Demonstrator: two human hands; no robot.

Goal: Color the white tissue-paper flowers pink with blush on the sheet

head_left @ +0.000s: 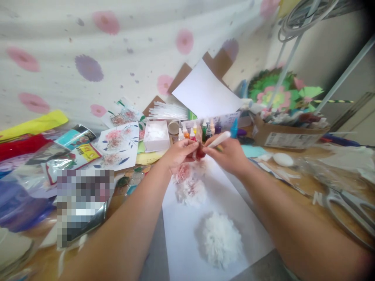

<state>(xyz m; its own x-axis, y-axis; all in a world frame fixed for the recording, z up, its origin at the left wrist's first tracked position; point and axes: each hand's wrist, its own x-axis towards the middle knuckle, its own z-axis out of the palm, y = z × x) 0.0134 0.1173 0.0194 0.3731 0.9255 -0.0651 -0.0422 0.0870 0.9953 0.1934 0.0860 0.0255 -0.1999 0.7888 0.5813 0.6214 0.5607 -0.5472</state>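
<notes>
Both my hands meet above the far part of a white sheet of paper [183, 230]. The fingers of my left hand [184, 154] are closed on a small dark-red bottle [200, 151], whose details are blurred. My right hand [230, 154] pinches a white rounded stick-like tool [219, 139]; its fingertips come close to the bottle, and I cannot tell whether they touch it. Just below the hands on the paper lies a fluffy white clump with reddish patches [191, 189]. Nearer to me is a plain white fluffy clump [222, 239].
Several dropper bottles [209, 130] stand behind my hands, beside a white box [156, 134] with white contents. Flower-print cards [117, 146], plastic packets [73, 156] and a phone-like dark object [84, 218] lie left. On the right are scissors [341, 207] and a cardboard box [288, 134].
</notes>
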